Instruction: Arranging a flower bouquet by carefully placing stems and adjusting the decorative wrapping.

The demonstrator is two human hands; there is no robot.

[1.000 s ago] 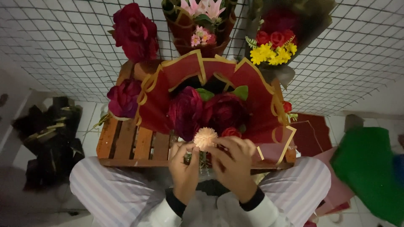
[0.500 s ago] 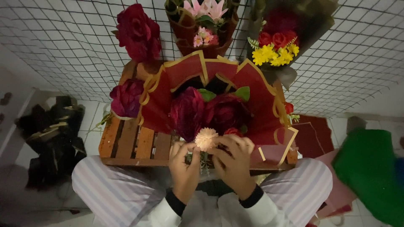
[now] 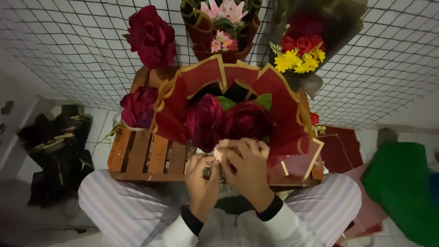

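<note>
Three bouquets [image 3: 297,50] behind; crate [image 3: 151,158] under hands [image 3: 228,169].

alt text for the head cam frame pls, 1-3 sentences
Seen from above, a seated person's left hand and right hand pinch a small pale pink flower at the front of a bouquet of dark red blooms in gold-edged red wrapping paper. It rests on a wooden slatted crate, with more bouquets against a wire grid.

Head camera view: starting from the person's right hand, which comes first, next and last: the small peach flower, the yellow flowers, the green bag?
1. Small peach flower, touching the right hand.
2. Yellow flowers, above, against the wire grid.
3. Green bag, far right on the floor; roughly as far as the yellow flowers, too close to call.
</note>
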